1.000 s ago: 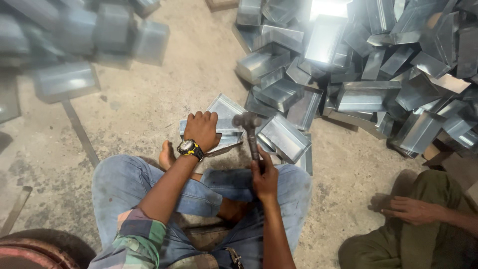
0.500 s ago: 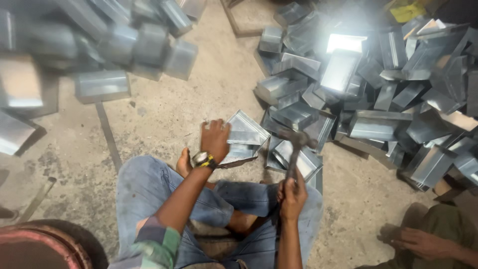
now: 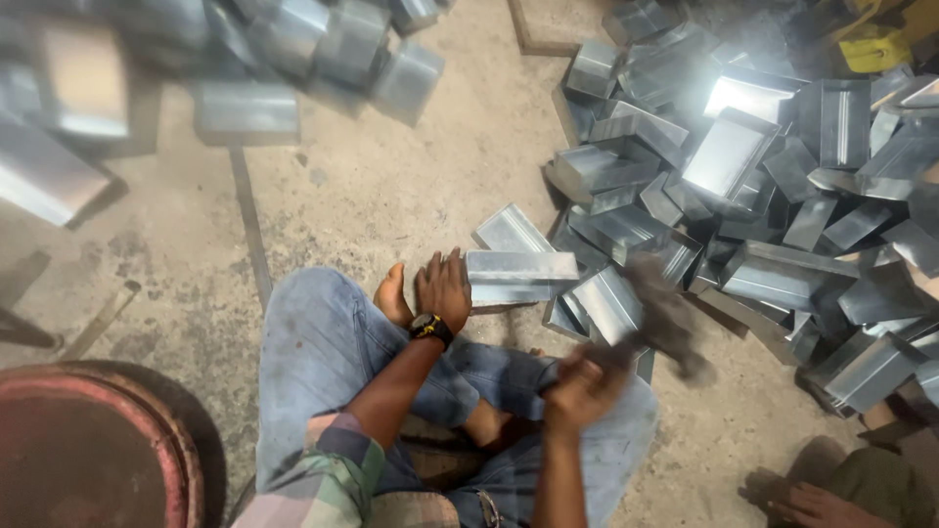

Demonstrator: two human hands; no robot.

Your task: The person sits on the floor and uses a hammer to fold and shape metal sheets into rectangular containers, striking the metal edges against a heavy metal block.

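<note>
A rusty red round drum (image 3: 88,460) sits at far left on the dusty concrete floor (image 3: 372,186). The seated person's left hand (image 3: 445,288) lies flat, fingers spread, pinning a folded grey sheet-metal channel (image 3: 523,269). The right hand (image 3: 579,389) is fisted around a motion-blurred dark hammer (image 3: 660,318), beside a heap of shiny folded metal pieces (image 3: 763,186).

metal piece (image 3: 521,266) before knees, heap (image 3: 782,186) right (behind)
</note>
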